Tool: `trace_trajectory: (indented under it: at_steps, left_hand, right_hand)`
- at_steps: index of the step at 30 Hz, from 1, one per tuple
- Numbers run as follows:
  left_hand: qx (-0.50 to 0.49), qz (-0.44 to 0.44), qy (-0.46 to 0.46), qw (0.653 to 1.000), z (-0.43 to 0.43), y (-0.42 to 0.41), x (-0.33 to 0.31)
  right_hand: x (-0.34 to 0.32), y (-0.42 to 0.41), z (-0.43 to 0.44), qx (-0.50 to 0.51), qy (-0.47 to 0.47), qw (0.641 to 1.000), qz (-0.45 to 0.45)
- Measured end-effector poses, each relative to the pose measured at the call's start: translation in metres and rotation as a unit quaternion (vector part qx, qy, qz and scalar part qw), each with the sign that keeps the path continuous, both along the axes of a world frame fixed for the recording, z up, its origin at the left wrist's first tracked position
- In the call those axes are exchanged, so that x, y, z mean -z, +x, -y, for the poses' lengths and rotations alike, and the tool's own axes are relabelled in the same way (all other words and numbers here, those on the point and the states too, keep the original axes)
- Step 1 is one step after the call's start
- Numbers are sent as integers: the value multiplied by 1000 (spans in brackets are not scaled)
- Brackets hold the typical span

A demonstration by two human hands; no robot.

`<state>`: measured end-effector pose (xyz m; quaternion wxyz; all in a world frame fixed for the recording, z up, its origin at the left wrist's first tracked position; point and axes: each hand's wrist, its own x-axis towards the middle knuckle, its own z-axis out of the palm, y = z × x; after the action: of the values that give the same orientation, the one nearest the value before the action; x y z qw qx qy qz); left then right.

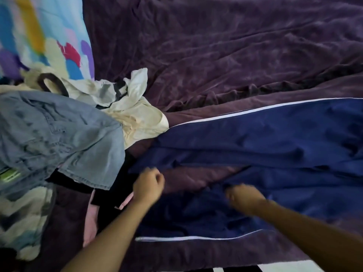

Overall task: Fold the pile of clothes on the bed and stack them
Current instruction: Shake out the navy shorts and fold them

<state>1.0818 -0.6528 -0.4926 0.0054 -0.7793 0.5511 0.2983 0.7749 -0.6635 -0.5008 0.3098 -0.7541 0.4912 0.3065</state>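
Navy pants [255, 138] spread flat on bed [216, 55] beside pile [59, 124], probably for folding room. Right hand [243, 197] gripping navy cloth; left hand [148, 185] curled at its edge, grip too blurry tbh.

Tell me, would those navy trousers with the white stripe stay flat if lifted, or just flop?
Probably flop: the navy trousers lie in soft folds and bunch where the right hand seems to grip them. Likely light and a bit slippery too, judging by the thin, smooth-looking cloth.
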Motion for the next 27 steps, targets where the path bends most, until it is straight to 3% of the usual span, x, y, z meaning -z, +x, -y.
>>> trace_trajectory:
  at_steps: [2, 5, 10, 12, 16, 18, 22, 27]
  left_hand:
    - [-61, 33, -52, 996, 44, 31, 17]
    - [-14, 54, -63, 996, 83, 56, 52]
    - [76, -41, -123, 989, 117, 36, 82]
    - [108, -65, -96, 987, 126, 24, 78]
    - [250, -35, -6, 968, 139, -4, 61]
    - [292, -33, 54, 955, 143, -15, 53]
    - [230, -66, 128, 962, 146, 12, 28]
    - [145, -7, 86, 986, 167, 82, -22]
  right_hand:
    - [5, 17, 60, 25, -121, 991, 54]
    - [25, 42, 146, 63, -214, 968, 112]
    - [60, 78, 202, 45, -172, 981, 73]
    - [59, 72, 182, 32, -213, 974, 76]
    - [32, 35, 131, 16, -289, 931, 224]
    - [20, 16, 120, -11, -303, 918, 254]
    - [2, 3, 140, 14, -292, 926, 238]
    - [-1, 39, 203, 78, -286, 930, 219]
